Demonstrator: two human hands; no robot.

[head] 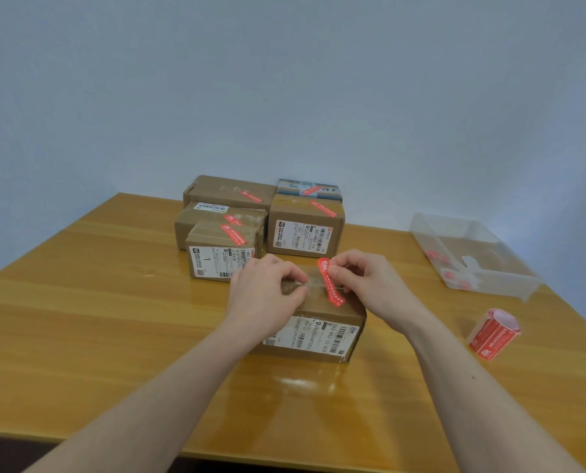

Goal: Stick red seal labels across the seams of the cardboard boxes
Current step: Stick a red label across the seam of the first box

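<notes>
Both forearms reach forward over the table (pixel 80 302) to the nearest cardboard box (pixel 322 322). The left hand (pixel 267 295) rests on the box top with its fingers curled, pinching at the clear tape along the seam. The right hand (pixel 363 281) pinches the far end of a red seal label (pixel 332 285) between thumb and fingertips, while the label's near end lies across the seam. The box is brown and taped, with a white barcode sticker on its front side. Behind it stand five more boxes (pixel 305 227) close together, each with a red strip on top. To the right a roll of red labels (pixel 493 332) lies on its side, and beyond it sits a clear plastic bin (pixel 472 254) holding small red pieces. The tabletop is glossy yellow wood; the wall (pixel 284 80) behind is plain pale blue.
</notes>
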